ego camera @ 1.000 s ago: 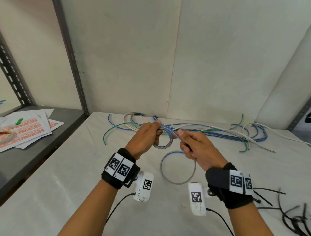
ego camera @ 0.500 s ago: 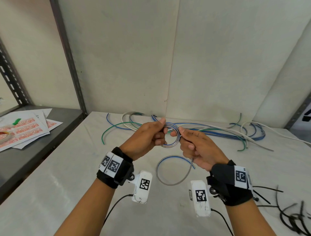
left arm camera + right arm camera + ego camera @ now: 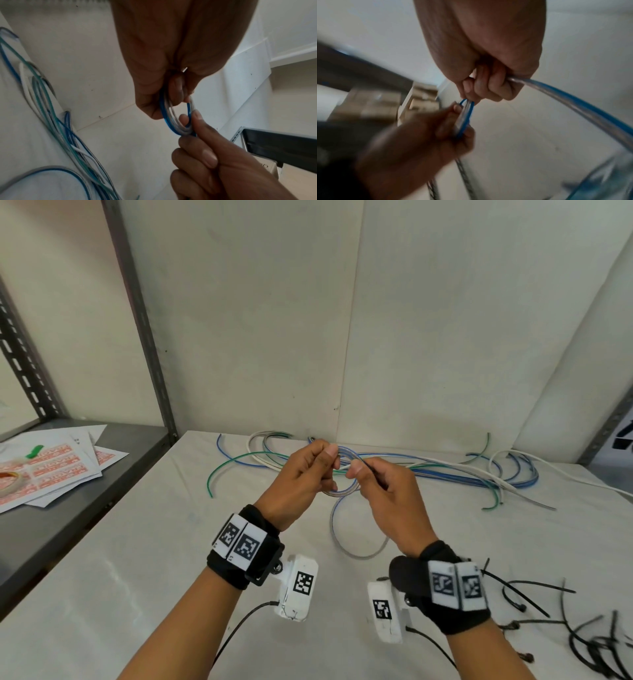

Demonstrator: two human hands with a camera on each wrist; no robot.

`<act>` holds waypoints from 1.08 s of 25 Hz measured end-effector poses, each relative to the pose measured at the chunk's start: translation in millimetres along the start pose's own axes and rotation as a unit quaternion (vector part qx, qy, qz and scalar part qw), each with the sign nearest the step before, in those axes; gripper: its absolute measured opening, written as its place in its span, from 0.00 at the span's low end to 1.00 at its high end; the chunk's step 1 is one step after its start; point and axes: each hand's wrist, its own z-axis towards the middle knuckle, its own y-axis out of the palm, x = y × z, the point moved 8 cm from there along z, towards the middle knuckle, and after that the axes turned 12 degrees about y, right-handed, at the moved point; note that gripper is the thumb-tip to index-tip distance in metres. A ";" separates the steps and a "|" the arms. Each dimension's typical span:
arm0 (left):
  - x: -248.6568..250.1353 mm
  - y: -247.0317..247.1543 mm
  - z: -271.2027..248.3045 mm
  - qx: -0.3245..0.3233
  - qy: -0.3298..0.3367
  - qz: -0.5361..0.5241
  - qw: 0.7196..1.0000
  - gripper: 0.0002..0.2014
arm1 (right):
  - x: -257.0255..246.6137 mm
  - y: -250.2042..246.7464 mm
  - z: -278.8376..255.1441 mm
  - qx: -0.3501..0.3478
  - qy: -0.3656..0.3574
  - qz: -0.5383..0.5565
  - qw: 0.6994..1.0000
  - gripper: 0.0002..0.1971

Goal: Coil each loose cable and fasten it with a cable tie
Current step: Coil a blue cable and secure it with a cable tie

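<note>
Above the surface, both hands' grips, left and right, pinch a half-wound coil; tail unwound, ties unused, other cables loose.

Loose cables lie along the table's back edge. Cable ties lie at its front right corner. Papers rest on the shelf to its left.
</note>
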 end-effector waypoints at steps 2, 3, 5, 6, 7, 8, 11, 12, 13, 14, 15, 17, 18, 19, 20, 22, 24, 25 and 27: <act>-0.1 -1.8 1.0 0.013 0.001 -0.029 0.999 0.15 | 10.7 9.3 1.8 -0.110 0.129 0.191 0.967 0.15; 0.2 -3.7 2.2 0.026 0.007 -0.049 0.998 0.14 | 13.6 13.9 -0.5 -0.153 0.185 0.260 0.935 0.16; 2.0 -8.7 4.6 0.056 0.027 -0.082 0.995 0.13 | 15.2 24.6 -7.9 -0.210 0.254 0.345 0.879 0.18; 3.3 -9.9 5.3 0.068 0.035 -0.095 0.993 0.13 | 14.9 30.5 -11.2 -0.229 0.274 0.376 0.855 0.18; 3.1 -9.7 5.5 0.075 0.040 -0.109 0.990 0.14 | 14.1 35.4 -15.0 -0.241 0.286 0.398 0.837 0.17; 2.5 -9.2 5.5 0.078 0.041 -0.121 0.989 0.15 | 13.5 39.5 -16.8 -0.246 0.292 0.410 0.829 0.16; 1.1 -7.6 4.8 0.081 0.036 -0.146 0.985 0.15 | 10.8 42.1 -15.2 -0.243 0.276 0.406 0.837 0.15; 1.1 -7.3 4.6 0.083 0.025 -0.153 0.984 0.15 | 10.6 38.9 -13.0 -0.240 0.267 0.403 0.842 0.15; 0.7 -6.8 4.6 0.084 0.005 -0.161 0.983 0.15 | 10.6 35.0 -10.7 -0.240 0.260 0.400 0.846 0.14; 0.6 -6.3 4.4 0.081 -0.022 -0.160 0.984 0.17 | 11.0 30.4 -8.4 -0.241 0.254 0.392 0.851 0.14; -1.2 -6.3 4.2 0.072 -0.050 -0.148 0.985 0.20 | 11.6 25.9 -6.6 -0.245 0.249 0.374 0.859 0.14; -3.4 -4.3 2.0 0.017 -0.090 -0.088 0.992 0.26 | 11.4 19.3 -5.2 -0.266 0.232 0.293 0.889 0.15; -3.1 -2.8 0.4 -0.022 -0.099 -0.036 0.994 0.28 | 10.0 18.6 -5.3 -0.283 0.220 0.233 0.904 0.16; -3.2 -0.9 -2.9 -0.060 -0.106 0.022 0.992 0.29 | 8.9 19.9 -7.1 -0.304 0.208 0.170 0.914 0.17; -3.5 1.2 -6.4 -0.097 -0.115 0.078 0.986 0.29 | 7.6 21.2 -7.8 -0.320 0.197 0.111 0.920 0.17; -6.8 5.5 -13.2 -0.146 -0.142 0.142 0.969 0.31 | 5.4 23.9 -7.3 -0.334 0.179 0.023 0.925 0.17; -8.2 6.3 -15.5 -0.156 -0.158 0.162 0.961 0.31 | 1.7 27.4 -6.6 -0.338 0.168 -0.016 0.926 0.17; -10.0 4.5 -14.9 -0.155 -0.158 0.172 0.960 0.30 | 0.3 28.5 -6.0 -0.336 0.164 -0.020 0.927 0.17; -8.2 1.0 -13.9 -0.156 -0.143 0.181 0.961 0.27 | -0.8 29.1 -3.7 -0.327 0.160 -0.008 0.931 0.17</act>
